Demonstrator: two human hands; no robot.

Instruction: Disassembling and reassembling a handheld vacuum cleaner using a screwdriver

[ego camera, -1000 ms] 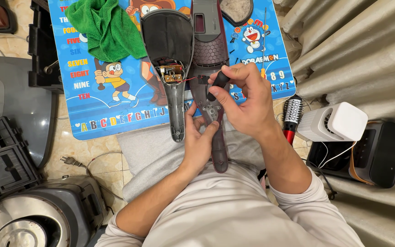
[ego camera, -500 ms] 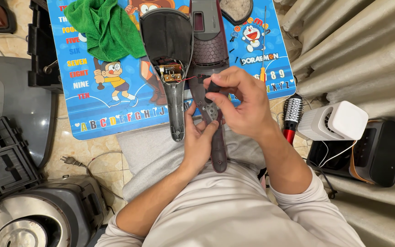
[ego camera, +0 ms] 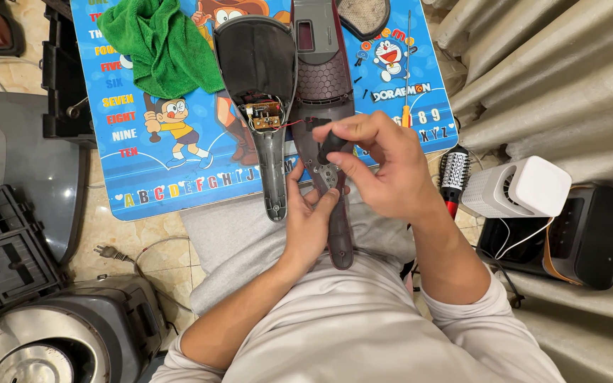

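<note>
Maroon plastic handle shell (ego camera: 329, 191), rigid and likely light, is being steadied underneath by the left hand (ego camera: 310, 216); right hand (ego camera: 381, 170) is pinching a small black part (ego camera: 332, 144).

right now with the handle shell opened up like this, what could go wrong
The thin red wire runs from the circuit board in the black shell half toward the maroon half; pulling the halves apart might snap it. The small black part pinched in the right hand could slip. The left hand steadies the maroon half only lightly.
</note>
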